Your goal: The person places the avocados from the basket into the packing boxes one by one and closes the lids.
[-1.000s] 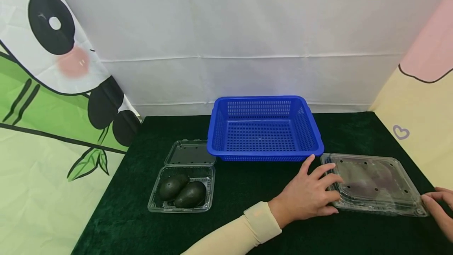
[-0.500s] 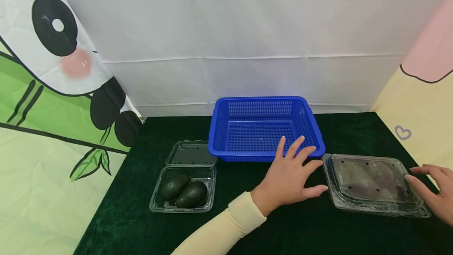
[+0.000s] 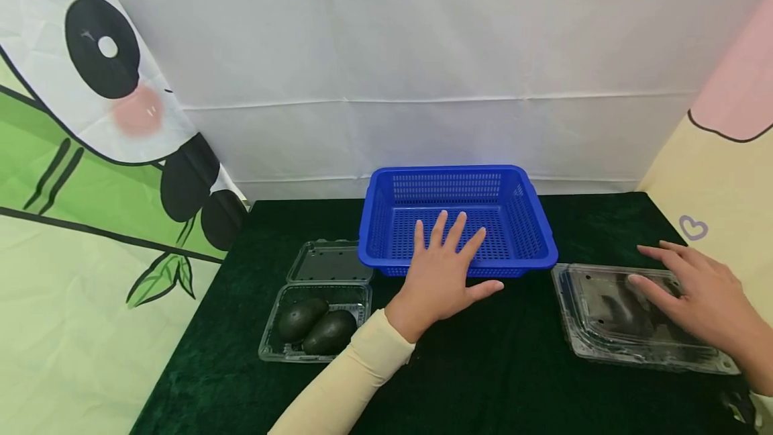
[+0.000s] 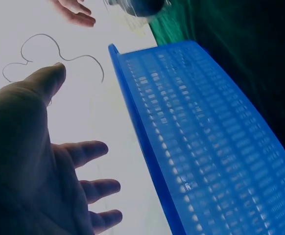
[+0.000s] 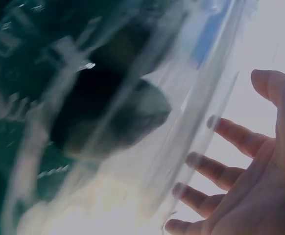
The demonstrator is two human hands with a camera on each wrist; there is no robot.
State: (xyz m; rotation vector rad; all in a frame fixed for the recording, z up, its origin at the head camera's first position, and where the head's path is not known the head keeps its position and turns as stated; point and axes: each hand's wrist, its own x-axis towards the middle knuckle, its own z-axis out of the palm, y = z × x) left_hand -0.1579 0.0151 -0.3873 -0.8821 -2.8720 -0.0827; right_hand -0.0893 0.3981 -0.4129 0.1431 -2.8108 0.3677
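Observation:
In the head view my left hand [image 3: 437, 274] is spread with straight fingers, overlapping the front rim of a blue plastic basket [image 3: 447, 186]. The left wrist view has its fingers apart beside the basket wall, holding nothing. My right hand [image 3: 700, 294] hovers over the right part of a closed clear plastic clamshell box [image 3: 604, 317], fingers extended. Dark rounded shapes [image 5: 123, 122] show through its plastic in the right wrist view. On the left, an open clamshell box [image 3: 329, 264] holds two dark avocados [image 3: 329, 332], its lid laid back.
A dark green cloth [image 3: 513, 368] covers the table. Behind stands a white fabric backdrop [image 3: 423, 52], with printed cartoon panels on both sides. The basket stands at the back middle, between the two boxes.
My left hand has left the closed clamshell's left edge and moved left to the front of the basket. My right hand has moved from that box's right corner up and left over its lid.

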